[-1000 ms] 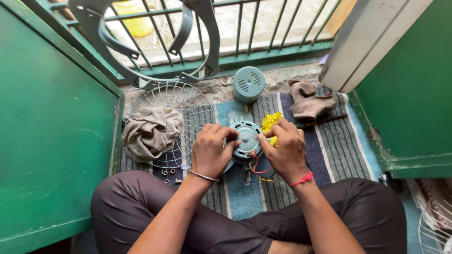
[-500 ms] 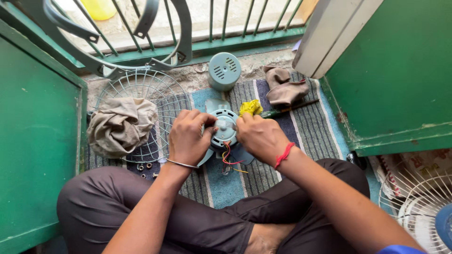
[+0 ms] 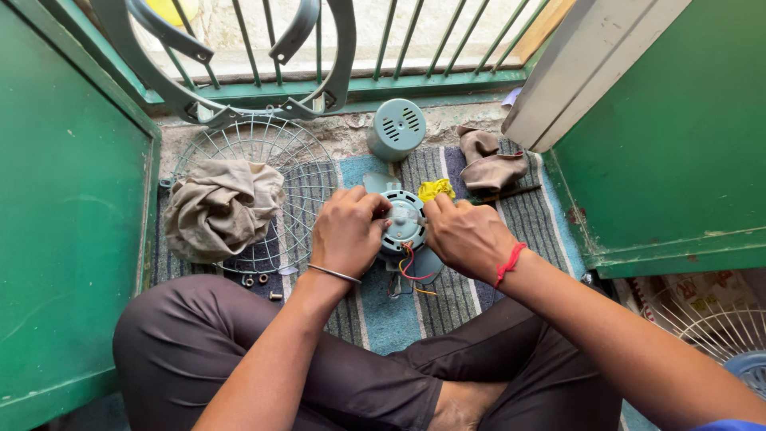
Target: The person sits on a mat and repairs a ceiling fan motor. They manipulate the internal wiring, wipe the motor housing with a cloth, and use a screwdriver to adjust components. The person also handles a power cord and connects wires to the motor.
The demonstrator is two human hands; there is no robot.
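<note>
A pale blue-green fan motor [image 3: 404, 222] with red and yellow wires [image 3: 410, 270] rests on a striped rug [image 3: 463, 295] in front of my crossed legs. My left hand [image 3: 346, 231] grips the motor's left side, fingers curled over its top edge. My right hand [image 3: 465, 235], with a red thread at the wrist, holds the motor's right side. A yellow cloth [image 3: 436, 189] lies just behind the motor, partly hidden by my right hand.
A wire fan guard [image 3: 283, 164] lies at left with a beige rag [image 3: 219, 207] on it; small nuts [image 3: 257, 281] sit near its edge. A round motor cover [image 3: 396, 128], brown cloth [image 3: 488, 165], green doors, a railing and another fan [image 3: 718, 335] surround me.
The view has shifted and tilted, so the scene sits differently in frame. Both hands stay on the motor, with fingers slightly repositioned on it.
</note>
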